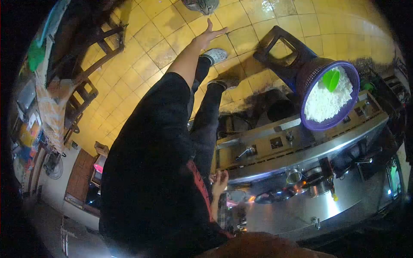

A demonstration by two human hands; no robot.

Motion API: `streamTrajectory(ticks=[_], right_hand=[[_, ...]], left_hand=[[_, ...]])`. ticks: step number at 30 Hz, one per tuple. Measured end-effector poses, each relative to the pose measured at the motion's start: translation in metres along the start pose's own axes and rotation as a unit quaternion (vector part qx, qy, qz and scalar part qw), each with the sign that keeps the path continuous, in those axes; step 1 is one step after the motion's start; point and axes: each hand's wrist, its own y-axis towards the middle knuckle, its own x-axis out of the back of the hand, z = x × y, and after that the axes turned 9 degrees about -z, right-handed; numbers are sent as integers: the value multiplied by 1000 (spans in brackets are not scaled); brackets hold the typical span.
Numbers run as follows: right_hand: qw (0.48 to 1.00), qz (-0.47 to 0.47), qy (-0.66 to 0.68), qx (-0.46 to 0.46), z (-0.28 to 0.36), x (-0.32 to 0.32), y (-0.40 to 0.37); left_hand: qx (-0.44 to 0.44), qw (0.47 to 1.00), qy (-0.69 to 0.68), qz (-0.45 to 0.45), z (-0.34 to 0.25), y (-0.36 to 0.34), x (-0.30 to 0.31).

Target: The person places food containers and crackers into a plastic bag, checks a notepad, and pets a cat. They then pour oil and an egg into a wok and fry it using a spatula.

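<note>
My left hand (208, 35) reaches out over the tiled floor with its fingers spread, holding nothing. Just beyond its fingertips is a grey tabby cat (201, 5), cut off by the top of the view. My right hand (220, 180) is close to the front edge of a steel stove (275, 167). Its fingers are bent but apart, and I make out nothing in them. Off to the right, a purple basket (306, 96) full of white rice (327, 101) rests on a dark plastic stool (282, 32). A green scoop (331, 80) sits in the rice.
A pan (275, 197) is over flames on the stove, beside pots (319, 188) and a metal cup (294, 176). Wooden chairs (101, 47) stand along the left. My clog (214, 56) is on the yellow tiles (150, 36). Stove knobs (246, 152) line the front panel.
</note>
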Motion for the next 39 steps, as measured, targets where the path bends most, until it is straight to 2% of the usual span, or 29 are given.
streamTrajectory(ticks=[3, 10, 12, 16, 19, 21, 22, 25, 26, 29, 31, 33, 35, 37, 39], right_hand=[[999, -2, 27, 43, -21, 4, 6], [997, 33, 63, 6, -14, 3, 6], [996, 18, 83, 36, -25, 3, 10], [998, -14, 60, 4, -6, -3, 0], [999, -8, 33, -12, 6, -7, -7], [1000, 2, -10, 5, 13, -8, -11], [999, 2, -21, 36, -23, 1, 1], [1000, 5, 24, 1, -25, 0, 0], [1000, 6, 25, -1, -20, -3, -1], [999, 5, 18, -32, -2, -6, -8], [999, 15, -40, 28, 10, -9, -9], [999, 34, -9, 7, -4, -2, -3], [998, 54, 22, -13, -5, -2, 0], [999, 24, 39, 4, 2, -3, 0], [998, 21, 54, -12, 6, -1, 3]], left_hand=[[-5, 1000, 22, -1, 13, 10, -1], [-10, 1000, -19, 11, 1, -11, -11], [-12, 1000, -19, -11, -3, -12, -11], [-24, 999, -17, -22, -2, -2, -13], [-38, 997, -12, -72, 2, 26, -11], [-67, 986, 73, -135, -1, 33, -9], [-65, 979, 128, -147, 5, 49, -3], [-6, 976, 166, -138, -36, 7, -8], [-6, 980, 168, -111, -44, -1, -7], [4, 982, 152, -110, -48, 0, -9], [0, 985, 135, -103, -19, 42, -4], [-8, 988, 117, -96, -15, 43, -6], [-168, 961, 169, -139, -24, 5, -19], [-149, 958, 183, -162, -26, 11, -20], [-91, 969, 200, -115, -32, 9, -17]])
